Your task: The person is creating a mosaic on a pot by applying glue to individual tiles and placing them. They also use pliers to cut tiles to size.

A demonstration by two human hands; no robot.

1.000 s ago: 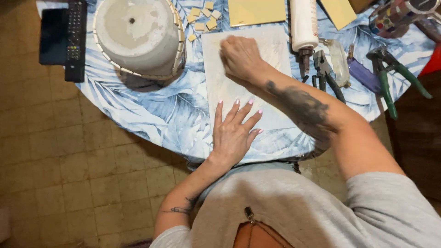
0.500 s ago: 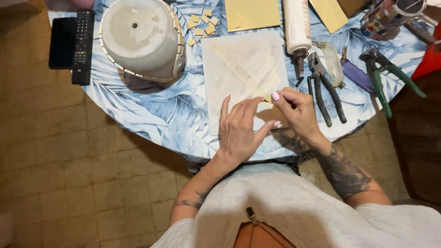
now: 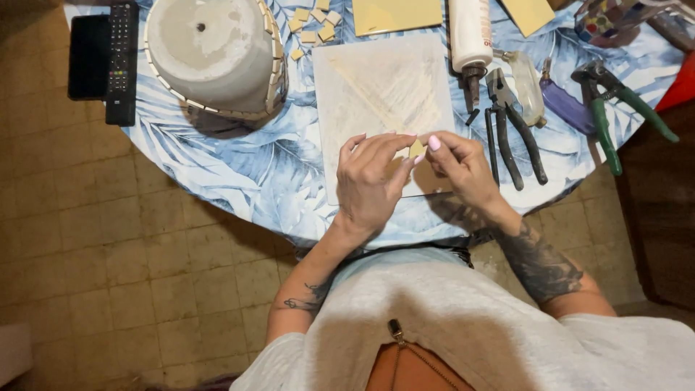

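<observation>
While both hands meet over the pale square tile [image 3: 380,94]:
Left hand [image 3: 369,181]: fingers curled, tips pinching small yellow tile piece [image 3: 417,150].
Right hand [image 3: 463,170]: thumb and forefinger gripping the same piece.
Beside: black pliers [image 3: 510,123].

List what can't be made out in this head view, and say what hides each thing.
- Small yellow tile piece: mostly covered by the left hand and right hand; its full shape is hidden.
- White square tile: near edge hidden under both hands.
- White tube, yellow tile: cut off by the top edge.
- Upturned pot: its inside faces down, unseen.
</observation>
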